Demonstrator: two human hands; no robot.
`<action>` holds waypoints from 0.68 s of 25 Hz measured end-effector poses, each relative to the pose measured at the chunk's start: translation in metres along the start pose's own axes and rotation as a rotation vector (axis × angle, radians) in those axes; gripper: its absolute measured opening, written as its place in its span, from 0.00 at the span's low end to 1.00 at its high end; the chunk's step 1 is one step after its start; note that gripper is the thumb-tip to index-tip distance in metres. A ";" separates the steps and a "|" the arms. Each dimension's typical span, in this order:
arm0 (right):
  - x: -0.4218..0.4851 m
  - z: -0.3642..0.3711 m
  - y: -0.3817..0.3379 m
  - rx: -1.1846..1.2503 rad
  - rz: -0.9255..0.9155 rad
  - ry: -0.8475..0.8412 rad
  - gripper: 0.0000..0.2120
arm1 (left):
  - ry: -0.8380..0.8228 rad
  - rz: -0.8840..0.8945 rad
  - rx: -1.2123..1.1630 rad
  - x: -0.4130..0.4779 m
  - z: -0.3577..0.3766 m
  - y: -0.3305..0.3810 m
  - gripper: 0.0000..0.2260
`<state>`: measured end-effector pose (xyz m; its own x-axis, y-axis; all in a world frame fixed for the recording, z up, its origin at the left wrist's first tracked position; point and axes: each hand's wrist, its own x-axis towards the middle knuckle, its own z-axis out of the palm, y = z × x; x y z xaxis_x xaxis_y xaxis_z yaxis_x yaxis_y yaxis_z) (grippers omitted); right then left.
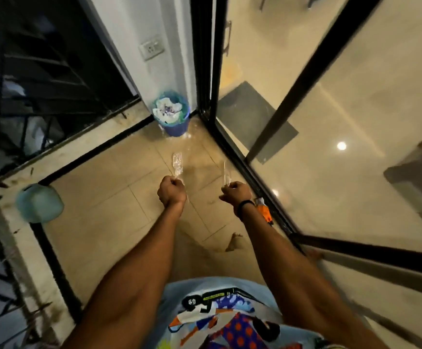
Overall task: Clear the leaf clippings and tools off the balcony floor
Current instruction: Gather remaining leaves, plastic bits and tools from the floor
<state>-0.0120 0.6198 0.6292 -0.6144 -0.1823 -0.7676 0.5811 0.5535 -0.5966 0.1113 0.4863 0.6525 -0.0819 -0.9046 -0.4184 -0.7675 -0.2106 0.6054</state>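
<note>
Both my arms reach forward over the beige tiled balcony floor point(119, 187). My left hand point(171, 190) is closed on a crumpled piece of clear plastic point(177, 161) that sticks up from the fist. My right hand point(235, 193), with a black band on the wrist, pinches another thin strip of clear plastic point(226, 172). A blue waste bin point(177, 127) lined with a green bag and filled with white scraps stands in the far corner, about two tiles ahead of my hands. An orange-handled tool point(266, 213) lies by the door track under my right wrist.
A black-framed sliding glass door point(237, 152) runs along the right. A black railing and low ledge point(61, 144) border the left, with a teal pot point(38, 202) on the ledge. A dry leaf scrap point(233, 241) lies on the floor near my feet.
</note>
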 end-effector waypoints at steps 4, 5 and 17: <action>0.046 0.042 -0.091 -0.015 -0.010 -0.075 0.09 | 0.085 -0.090 -0.161 0.063 -0.003 0.044 0.09; 0.059 0.058 -0.109 -0.019 -0.010 -0.088 0.10 | 0.102 -0.107 -0.186 0.084 -0.004 0.053 0.10; 0.297 0.284 -0.256 0.066 -0.015 0.011 0.06 | 0.063 -0.194 -0.446 0.442 0.072 0.127 0.09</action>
<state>-0.1919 0.1929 0.4874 -0.6285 -0.1811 -0.7565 0.6059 0.4959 -0.6221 -0.0678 0.0870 0.4955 0.0849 -0.8506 -0.5189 -0.4166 -0.5034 0.7570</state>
